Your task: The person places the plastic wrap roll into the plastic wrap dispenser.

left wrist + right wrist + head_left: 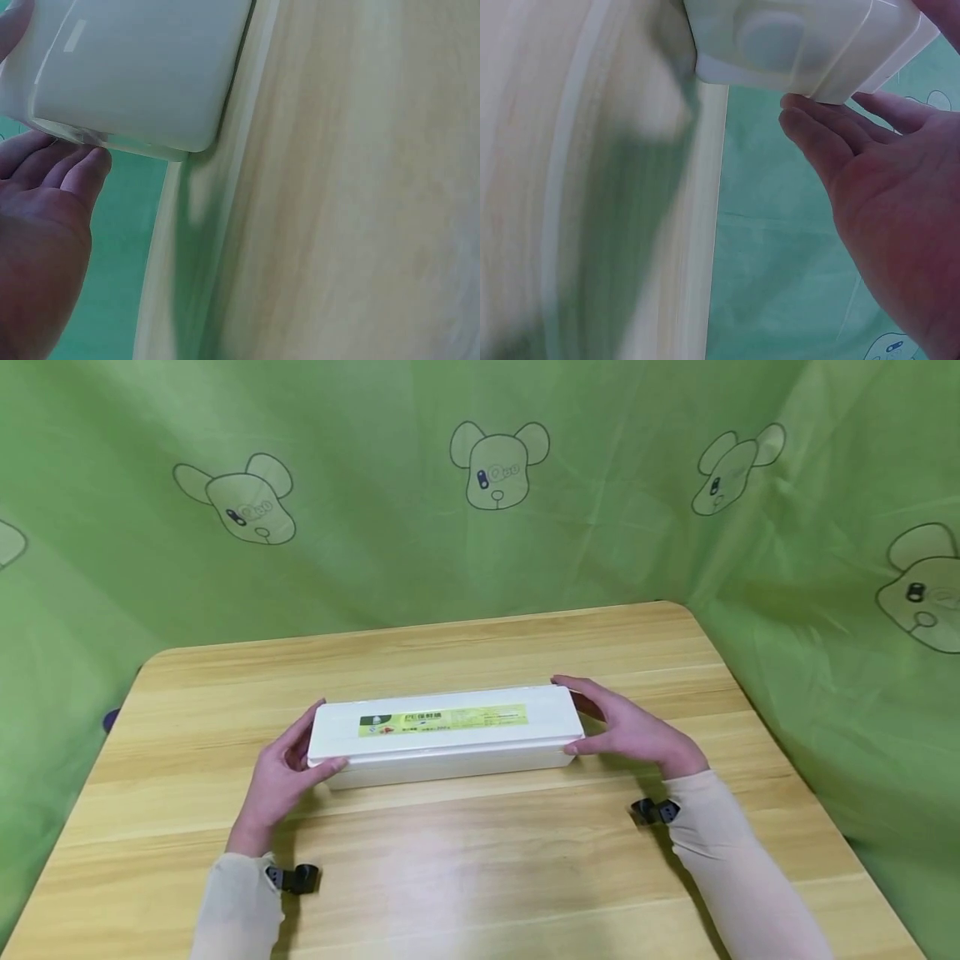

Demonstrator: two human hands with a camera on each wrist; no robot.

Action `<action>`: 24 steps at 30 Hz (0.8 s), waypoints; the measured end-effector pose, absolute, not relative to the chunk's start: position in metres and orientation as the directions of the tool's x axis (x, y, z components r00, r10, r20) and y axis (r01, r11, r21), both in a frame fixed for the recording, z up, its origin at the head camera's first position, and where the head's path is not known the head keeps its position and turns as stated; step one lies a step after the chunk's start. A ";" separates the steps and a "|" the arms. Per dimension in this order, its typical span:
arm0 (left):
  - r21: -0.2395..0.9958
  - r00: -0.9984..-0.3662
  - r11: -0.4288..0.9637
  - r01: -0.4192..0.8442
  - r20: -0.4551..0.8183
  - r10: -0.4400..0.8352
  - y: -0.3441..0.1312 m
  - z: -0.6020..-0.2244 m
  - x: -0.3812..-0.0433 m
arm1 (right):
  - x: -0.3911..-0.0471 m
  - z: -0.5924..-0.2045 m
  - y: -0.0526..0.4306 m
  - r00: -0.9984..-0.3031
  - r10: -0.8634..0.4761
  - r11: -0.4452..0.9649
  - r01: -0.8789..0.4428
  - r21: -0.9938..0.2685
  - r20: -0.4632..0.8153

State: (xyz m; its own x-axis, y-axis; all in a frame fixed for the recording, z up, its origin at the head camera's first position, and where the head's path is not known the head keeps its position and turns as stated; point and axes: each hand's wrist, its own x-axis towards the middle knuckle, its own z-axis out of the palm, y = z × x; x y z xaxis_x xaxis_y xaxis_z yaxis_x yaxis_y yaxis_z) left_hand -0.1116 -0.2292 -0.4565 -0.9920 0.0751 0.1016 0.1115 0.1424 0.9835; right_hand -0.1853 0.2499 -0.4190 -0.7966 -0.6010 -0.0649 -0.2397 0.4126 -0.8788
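A long white cling film box (555, 718) with a yellow-green label (442, 720) on its lid lies crosswise on the wooden table. My left hand (281, 772) grips its left end, thumb on the front edge and fingers along the back. At the opposite end my right hand (630, 727) holds the box the same way. The left wrist view shows the box's rounded end (142, 75) with fingertips against its far side. In the right wrist view, fingers touch the back edge beside the other end (772, 45). The lid is down, so the inside is hidden.
The wooden table (480, 860) has rounded far corners. Green cloth (375, 560) printed with bear heads hangs behind it and at both sides. A small black camera (296, 878) is strapped to the left wrist, another (654, 812) to the right. Something purple (111, 720) shows past the left table edge.
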 end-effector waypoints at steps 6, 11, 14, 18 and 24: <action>0.979 -0.988 0.161 0.128 0.113 0.102 -0.230 -0.456 -0.111 | -0.185 -0.418 0.250 -0.788 -0.612 0.417 -0.251 -0.874 -0.066; 0.974 -0.983 0.187 0.125 0.095 0.160 -0.232 -0.456 -0.110 | -0.184 -0.422 0.251 -0.783 -0.619 0.463 -0.296 -0.835 -0.066; 0.972 -0.981 0.207 0.110 0.073 0.179 -0.233 -0.455 -0.109 | -0.183 -0.424 0.250 -0.788 -0.611 0.501 -0.308 -0.809 -0.078; 0.965 -0.978 0.237 0.108 0.060 0.200 -0.234 -0.456 -0.109 | -0.183 -0.426 0.250 -0.796 -0.599 0.530 -0.314 -0.788 -0.085; 0.964 -0.975 0.240 0.116 0.064 0.215 -0.235 -0.457 -0.109 | -0.182 -0.427 0.249 -0.803 -0.590 0.545 -0.320 -0.775 -0.084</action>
